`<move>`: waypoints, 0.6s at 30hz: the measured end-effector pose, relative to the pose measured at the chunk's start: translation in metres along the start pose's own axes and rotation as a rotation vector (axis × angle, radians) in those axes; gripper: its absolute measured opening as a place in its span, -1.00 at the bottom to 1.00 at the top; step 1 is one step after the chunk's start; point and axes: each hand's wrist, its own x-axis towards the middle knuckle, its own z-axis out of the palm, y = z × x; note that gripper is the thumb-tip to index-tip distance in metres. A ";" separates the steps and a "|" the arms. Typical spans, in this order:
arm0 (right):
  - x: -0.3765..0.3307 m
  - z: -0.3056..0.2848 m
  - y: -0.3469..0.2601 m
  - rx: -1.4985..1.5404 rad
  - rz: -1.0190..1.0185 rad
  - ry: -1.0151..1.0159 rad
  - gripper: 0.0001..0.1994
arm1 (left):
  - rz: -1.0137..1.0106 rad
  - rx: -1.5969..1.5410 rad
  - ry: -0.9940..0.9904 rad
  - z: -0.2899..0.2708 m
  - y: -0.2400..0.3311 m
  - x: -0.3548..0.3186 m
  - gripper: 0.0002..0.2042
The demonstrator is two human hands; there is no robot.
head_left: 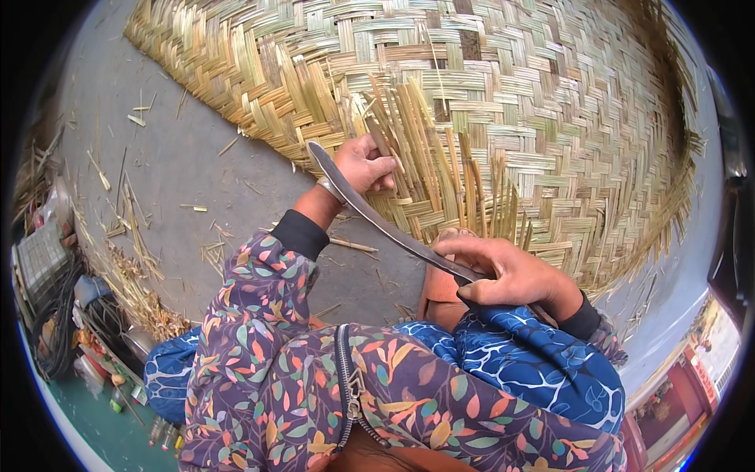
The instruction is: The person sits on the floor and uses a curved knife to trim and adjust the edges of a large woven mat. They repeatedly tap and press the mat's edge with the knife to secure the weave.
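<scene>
A large woven reed mat (511,102) lies before me, with a row of loose split strips (429,157) standing up at its near edge. My left hand (367,164) is at that edge, its fingers closed round a reed strip (383,141). In my right hand (511,271), above my knee, is a long curved knife (385,224), held by its dark handle. The blade slants up and left, its tip passing in front of my left wrist. Most of the handle is hidden by my fingers.
Grey ground (181,165) to the left is scattered with reed scraps (126,204). At the far left are a grey crate (41,256), a coil of black cable (59,330) and several small items. My foot (456,234) is against the mat's near edge.
</scene>
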 end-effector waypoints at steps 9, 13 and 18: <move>-0.007 -0.011 0.014 -0.113 0.004 0.045 -0.33 | 0.050 0.070 0.347 0.023 -0.018 0.002 -0.82; -0.004 -0.003 -0.006 -0.228 0.053 0.124 -0.35 | 0.029 -0.037 0.352 0.014 -0.026 0.015 -0.84; 0.009 -0.010 0.007 -0.171 0.113 0.302 -0.43 | 0.022 -0.218 0.356 0.016 -0.024 0.009 -0.89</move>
